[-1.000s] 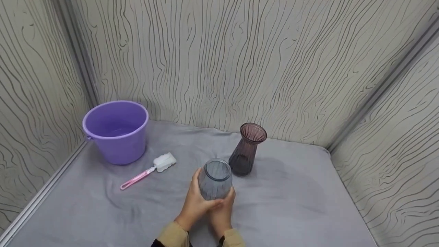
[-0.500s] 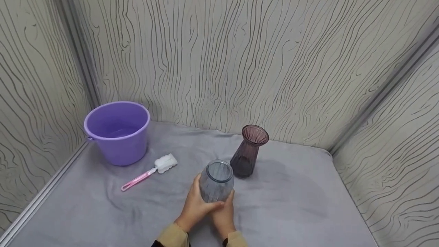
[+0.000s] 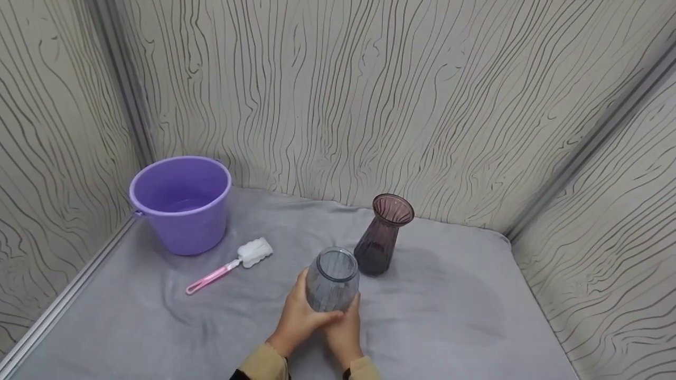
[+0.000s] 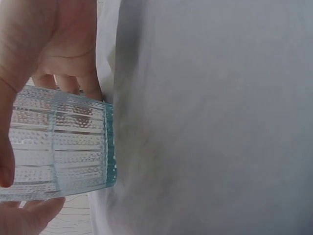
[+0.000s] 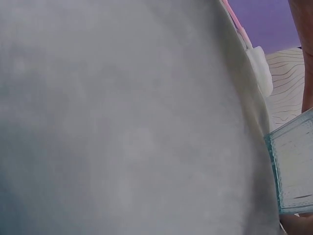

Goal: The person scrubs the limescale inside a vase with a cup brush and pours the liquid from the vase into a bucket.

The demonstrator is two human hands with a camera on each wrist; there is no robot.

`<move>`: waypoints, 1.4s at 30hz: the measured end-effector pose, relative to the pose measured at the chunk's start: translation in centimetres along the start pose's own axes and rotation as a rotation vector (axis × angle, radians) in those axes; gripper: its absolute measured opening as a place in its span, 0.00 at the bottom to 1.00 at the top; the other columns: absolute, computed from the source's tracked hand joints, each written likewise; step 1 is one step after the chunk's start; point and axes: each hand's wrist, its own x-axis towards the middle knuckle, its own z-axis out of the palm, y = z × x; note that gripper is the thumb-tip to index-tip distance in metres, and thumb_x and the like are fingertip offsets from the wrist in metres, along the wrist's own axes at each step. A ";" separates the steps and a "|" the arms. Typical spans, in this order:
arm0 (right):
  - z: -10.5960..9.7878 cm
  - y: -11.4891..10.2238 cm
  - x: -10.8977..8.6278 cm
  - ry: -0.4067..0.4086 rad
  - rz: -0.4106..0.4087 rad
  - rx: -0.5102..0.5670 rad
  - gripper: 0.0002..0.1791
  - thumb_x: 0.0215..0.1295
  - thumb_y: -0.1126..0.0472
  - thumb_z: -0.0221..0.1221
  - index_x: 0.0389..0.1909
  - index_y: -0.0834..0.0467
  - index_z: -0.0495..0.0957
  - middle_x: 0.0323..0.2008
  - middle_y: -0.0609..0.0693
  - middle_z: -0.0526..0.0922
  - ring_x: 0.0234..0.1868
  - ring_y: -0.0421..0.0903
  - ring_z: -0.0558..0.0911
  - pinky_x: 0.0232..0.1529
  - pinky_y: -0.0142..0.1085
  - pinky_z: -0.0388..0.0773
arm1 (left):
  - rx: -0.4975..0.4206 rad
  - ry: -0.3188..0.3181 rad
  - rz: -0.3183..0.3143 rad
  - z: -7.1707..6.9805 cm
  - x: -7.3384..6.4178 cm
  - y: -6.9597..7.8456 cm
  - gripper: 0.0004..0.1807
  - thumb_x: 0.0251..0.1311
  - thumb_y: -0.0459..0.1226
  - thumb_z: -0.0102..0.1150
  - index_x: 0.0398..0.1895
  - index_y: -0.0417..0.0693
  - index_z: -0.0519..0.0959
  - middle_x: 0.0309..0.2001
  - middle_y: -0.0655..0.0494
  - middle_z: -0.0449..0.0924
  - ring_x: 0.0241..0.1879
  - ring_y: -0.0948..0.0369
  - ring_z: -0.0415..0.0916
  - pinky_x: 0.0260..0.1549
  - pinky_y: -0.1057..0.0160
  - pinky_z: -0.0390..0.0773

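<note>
A ribbed blue-grey glass vase stands on the grey cloth at the front middle, its mouth tilted up toward the head camera. My left hand grips its left side, thumb across the near face. On the other side, my right hand holds it low down; the left thumb partly covers that hand. In the left wrist view the vase shows its dotted texture, and its base meets or nearly meets the cloth. The right wrist view catches only the vase's lower part. A purple glass vase with a flared rim stands just behind it.
A purple bucket stands at the back left. Before it lies a sponge brush with a pink handle. Grey cloth covers the table, and wood-patterned panels rise at the back and both sides.
The whole head view has shifted very slightly. Both hands keep their hold on the blue-grey vase, which stays in nearly the same place beside the purple one.
</note>
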 end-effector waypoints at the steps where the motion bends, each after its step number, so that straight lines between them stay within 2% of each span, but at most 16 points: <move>1: 0.0 -0.1 0.0 0.002 0.000 0.000 0.59 0.52 0.60 0.77 0.73 0.73 0.48 0.66 0.72 0.69 0.67 0.62 0.71 0.67 0.58 0.65 | -0.004 -0.001 -0.002 -0.1 0.0 0.1 0.63 0.34 0.51 0.86 0.73 0.38 0.60 0.64 0.40 0.73 0.63 0.46 0.71 0.63 0.41 0.69; 4: 0.1 -0.5 0.1 -0.005 0.018 0.020 0.59 0.49 0.61 0.78 0.73 0.72 0.49 0.66 0.71 0.70 0.67 0.62 0.72 0.66 0.58 0.66 | -0.011 0.002 -0.007 -0.5 0.1 0.2 0.63 0.34 0.52 0.86 0.73 0.38 0.60 0.65 0.40 0.72 0.64 0.46 0.71 0.63 0.41 0.69; 9: 0.2 -1.7 0.7 -0.027 0.006 0.075 0.55 0.47 0.60 0.80 0.72 0.64 0.56 0.65 0.66 0.72 0.65 0.59 0.73 0.65 0.56 0.68 | -0.020 0.021 -0.017 -1.2 0.7 0.8 0.64 0.36 0.52 0.85 0.74 0.36 0.58 0.66 0.38 0.72 0.64 0.43 0.71 0.61 0.41 0.70; 14: 0.5 -2.9 1.3 -0.057 -0.058 0.090 0.54 0.47 0.58 0.80 0.72 0.60 0.57 0.67 0.63 0.70 0.68 0.59 0.70 0.66 0.58 0.66 | -0.060 0.054 -0.071 -2.0 1.2 2.1 0.64 0.36 0.49 0.86 0.75 0.38 0.58 0.67 0.39 0.71 0.65 0.44 0.70 0.62 0.40 0.69; 17: 0.5 -3.6 1.4 -0.097 -0.117 0.126 0.55 0.50 0.59 0.78 0.73 0.61 0.54 0.69 0.63 0.65 0.69 0.60 0.68 0.66 0.59 0.66 | -0.096 0.077 -0.105 -2.5 1.4 2.9 0.64 0.36 0.48 0.86 0.76 0.40 0.58 0.68 0.40 0.69 0.67 0.44 0.68 0.63 0.39 0.68; 22: 0.3 -4.5 1.8 -0.151 -0.158 0.162 0.55 0.52 0.58 0.77 0.75 0.60 0.52 0.72 0.63 0.60 0.71 0.61 0.65 0.67 0.60 0.64 | -0.117 0.115 -0.121 -3.3 1.9 3.9 0.62 0.36 0.48 0.86 0.75 0.41 0.59 0.68 0.41 0.70 0.67 0.45 0.68 0.62 0.40 0.69; 29: 0.1 -5.5 2.3 -0.212 -0.129 0.141 0.54 0.51 0.55 0.78 0.74 0.55 0.56 0.64 0.59 0.68 0.65 0.57 0.73 0.66 0.55 0.69 | -0.156 0.169 -0.155 -4.6 2.4 4.3 0.59 0.38 0.43 0.86 0.74 0.39 0.60 0.67 0.36 0.70 0.68 0.42 0.67 0.63 0.38 0.68; 35: 0.6 -6.4 2.9 -0.248 -0.179 0.143 0.51 0.53 0.52 0.78 0.74 0.55 0.59 0.66 0.59 0.70 0.66 0.58 0.74 0.67 0.52 0.69 | -0.243 0.222 -0.191 -5.9 3.4 4.5 0.56 0.43 0.39 0.83 0.74 0.38 0.60 0.67 0.35 0.69 0.68 0.42 0.66 0.65 0.40 0.67; 42: 1.3 -6.9 3.1 -0.267 -0.223 0.175 0.49 0.54 0.59 0.77 0.74 0.58 0.61 0.67 0.57 0.71 0.65 0.56 0.75 0.66 0.50 0.71 | -0.283 0.272 -0.200 -7.6 4.3 4.9 0.48 0.47 0.38 0.81 0.70 0.37 0.63 0.63 0.37 0.74 0.64 0.45 0.71 0.62 0.47 0.71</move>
